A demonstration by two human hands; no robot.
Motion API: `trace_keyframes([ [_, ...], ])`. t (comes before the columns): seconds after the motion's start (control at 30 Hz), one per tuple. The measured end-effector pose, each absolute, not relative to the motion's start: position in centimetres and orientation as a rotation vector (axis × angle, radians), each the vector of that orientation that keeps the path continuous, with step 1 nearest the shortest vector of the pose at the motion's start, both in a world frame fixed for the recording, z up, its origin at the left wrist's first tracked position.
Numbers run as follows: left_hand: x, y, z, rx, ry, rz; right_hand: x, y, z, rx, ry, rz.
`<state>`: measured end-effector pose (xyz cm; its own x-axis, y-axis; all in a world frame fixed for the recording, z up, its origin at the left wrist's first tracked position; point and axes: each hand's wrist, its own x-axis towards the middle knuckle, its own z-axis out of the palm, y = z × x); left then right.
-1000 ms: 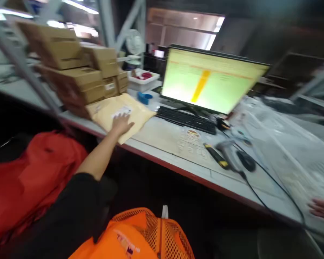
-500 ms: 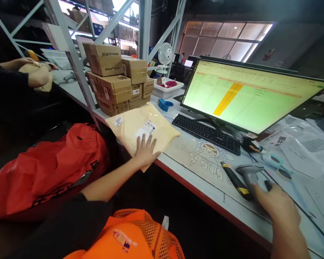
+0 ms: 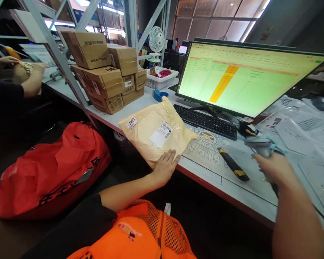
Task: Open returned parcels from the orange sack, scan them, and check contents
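My left hand (image 3: 164, 169) lies on the near edge of a pale yellow padded mailer (image 3: 143, 126), fingers stretched out over its top and thumb alongside. The mailer slants across the desk's front edge and partly overhangs it. It bears a white shipping label (image 3: 161, 135) and a small "2227" sticker (image 3: 131, 123). At the right, my right hand (image 3: 275, 167) is wrapped round the handle of a grey barcode scanner (image 3: 259, 145), lifted over the desk with its head pointing left. A black and yellow utility knife (image 3: 233, 164) lies left of that hand.
Cardboard boxes (image 3: 105, 79) are stacked at the desk's left end beside a metal post. Behind the mailer are a tape dispenser (image 3: 160, 95), keyboard (image 3: 205, 120) and monitor (image 3: 248, 79). Plastic bags (image 3: 302, 133) cover the right side. A red bag (image 3: 54, 165) stands below left; another person's hands (image 3: 32, 75) work beyond.
My left hand and the mailer have shifted right, nearer the keyboard and desk mat, and the hand has slid off the label. My right hand has raised the scanner from the desk.
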<state>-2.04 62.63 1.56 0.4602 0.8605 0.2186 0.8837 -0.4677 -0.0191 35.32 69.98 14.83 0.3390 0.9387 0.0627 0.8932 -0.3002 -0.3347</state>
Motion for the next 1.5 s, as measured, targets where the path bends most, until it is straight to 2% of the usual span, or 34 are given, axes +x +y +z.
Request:
trace_keyframes([
  [0.1, -0.4, 61.6, 1.4, -2.6, -1.497, -0.33, 33.4, 67.4, 19.2, -2.097, -1.705, 0.468],
  [0.2, 1.6, 60.5, 1.2, -2.681, -1.426, -0.402, 29.6, 66.0, 21.7, -1.814, -2.042, 0.661],
  [0.3, 3.2, 59.6, 1.2, -2.767, -1.39, -0.463, 25.7, 66.2, 22.1, -1.588, -2.333, 0.641],
  [0.4, 3.6, 59.1, 1.1, -2.823, -1.43, -0.504, 23.9, 66.8, 21.4, -1.512, -2.392, 0.633],
  [0.53, 1.9, 59.4, 2.1, -2.953, -1.343, -0.619, 26.1, 68.3, 19.1, -1.61, -2.245, 0.636],
  [0.67, -3.0, 61.3, 5.9, -3.024, -1.294, -0.716, 31.4, 70.7, 14.8, -2.026, -1.978, 0.241],
  [0.77, -7.8, 63.4, 8.0, -3.019, -1.39, -0.624, 34.6, 71.5, 11.2, -2.413, -1.746, -0.008],
  [0.9, -12.6, 65.2, 6.6, -3.021, -1.381, -0.362, 36.3, 71.1, 9.4, -2.662, -1.652, -0.019],
  [0.97, -13.5, 65.5, 4.7, -2.956, -1.364, -0.293, 35.9, 71.3, 10.2, -2.665, -1.648, -0.042],
  [1.1, -13.1, 65.1, 1.6, -2.712, -1.311, -0.389, 33.4, 75.4, 12.7, -2.44, -1.628, -0.191],
  [1.23, -12.4, 64.9, 0.7, -2.608, -1.277, -0.478, 30.4, 81.6, 12.6, -2.293, -1.895, 0.077],
  [1.5, -12.3, 64.9, 0.9, -2.603, -1.284, -0.533, 28.9, 85.1, 10.6, -2.344, -1.907, 0.14],
])
